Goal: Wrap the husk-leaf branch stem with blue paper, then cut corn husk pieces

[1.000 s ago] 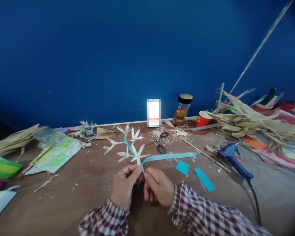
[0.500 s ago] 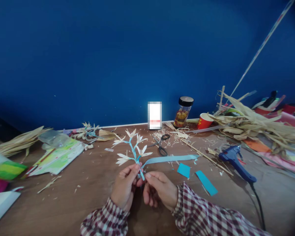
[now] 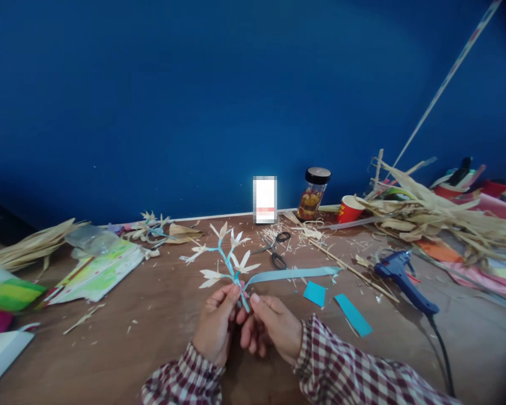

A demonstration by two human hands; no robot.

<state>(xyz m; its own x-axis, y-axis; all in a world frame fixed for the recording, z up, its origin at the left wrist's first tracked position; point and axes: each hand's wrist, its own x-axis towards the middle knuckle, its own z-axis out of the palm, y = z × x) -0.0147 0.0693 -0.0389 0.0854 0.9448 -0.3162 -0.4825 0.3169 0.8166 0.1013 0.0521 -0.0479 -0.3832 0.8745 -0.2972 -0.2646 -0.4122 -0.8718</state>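
Flower branch, left hand pinching; right hand curled

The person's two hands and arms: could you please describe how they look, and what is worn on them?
The left hand and right hand are bare, with no gloves. Both arms are covered by long sleeves in a dark maroon and white checked fabric. The cuffs look gathered at the wrists.

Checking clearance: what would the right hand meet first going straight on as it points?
Likely the lower end of the blue-wrapped stem, then the left hand; depth is unclear, so the right hand may be touching the stem.
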